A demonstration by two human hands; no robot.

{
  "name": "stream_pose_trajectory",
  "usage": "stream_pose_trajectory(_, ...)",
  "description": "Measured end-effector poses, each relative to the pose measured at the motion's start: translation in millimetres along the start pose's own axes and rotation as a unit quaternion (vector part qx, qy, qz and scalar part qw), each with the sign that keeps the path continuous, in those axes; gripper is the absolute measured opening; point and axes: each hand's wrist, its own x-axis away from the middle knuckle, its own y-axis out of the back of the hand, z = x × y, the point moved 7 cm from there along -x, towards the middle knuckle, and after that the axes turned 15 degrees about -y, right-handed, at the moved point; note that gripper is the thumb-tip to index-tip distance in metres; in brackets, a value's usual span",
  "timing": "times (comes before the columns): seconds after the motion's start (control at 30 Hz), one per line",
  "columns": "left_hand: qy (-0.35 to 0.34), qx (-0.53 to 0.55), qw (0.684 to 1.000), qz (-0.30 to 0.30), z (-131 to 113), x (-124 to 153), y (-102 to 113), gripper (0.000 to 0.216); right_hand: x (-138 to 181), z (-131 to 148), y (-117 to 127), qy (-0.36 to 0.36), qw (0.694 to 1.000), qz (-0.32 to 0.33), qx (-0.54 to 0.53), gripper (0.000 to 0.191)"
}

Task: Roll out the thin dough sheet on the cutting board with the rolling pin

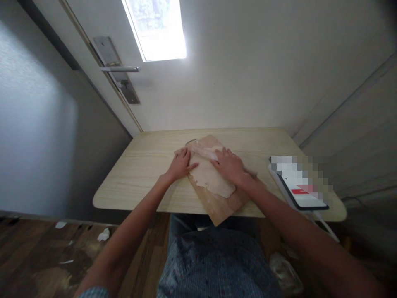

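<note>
A thin, uneven sheet of rolled dough [212, 179] lies on a wooden board [217, 211] set at an angle. A pale, floury rolling pin [204, 153] lies slantwise across the far part of the dough, one end [250, 171] showing past my right wrist. Over its middle rests my right hand [229, 163], fingers curved onto it. At the left edge of the board, my left hand [182, 163] lies palm down, its fingers spread and its thumb over the dough. Whether its fingertips touch the pin's far end cannot be made out.
The board sits on a light wooden table [133, 174], its near corner jutting past the front edge. To the right lies a tablet or phone [304, 190] with a white cable [325, 227]. Behind stands a door with a metal handle [120, 69]. Paper scraps [104, 234] litter the floor.
</note>
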Motion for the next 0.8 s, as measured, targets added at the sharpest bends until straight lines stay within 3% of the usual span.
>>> stream_pose_trajectory(0.17,0.064,-0.052,0.995,0.064,17.4,-3.7,-4.2,0.063,-0.5,3.5,-1.9,-0.003,1.0,-0.001,0.006,0.053)
stream_pose_trajectory(0.4,0.094,-0.131,0.986,0.035,8.3,-3.7,5.3,0.055,-13.8,6.7,2.6,0.025,1.0,0.005,0.0,0.053)
stream_pose_trajectory(0.5,0.153,-0.179,0.971,0.037,-8.3,19.0,10.8,0.06,-27.7,12.0,2.2,0.061,0.998,0.018,-0.008,0.05)
stream_pose_trajectory(0.8,0.189,-0.197,0.959,0.068,-80.2,79.4,15.2,0.065,-48.2,44.0,-7.0,0.228,0.972,0.049,-0.011,0.046)
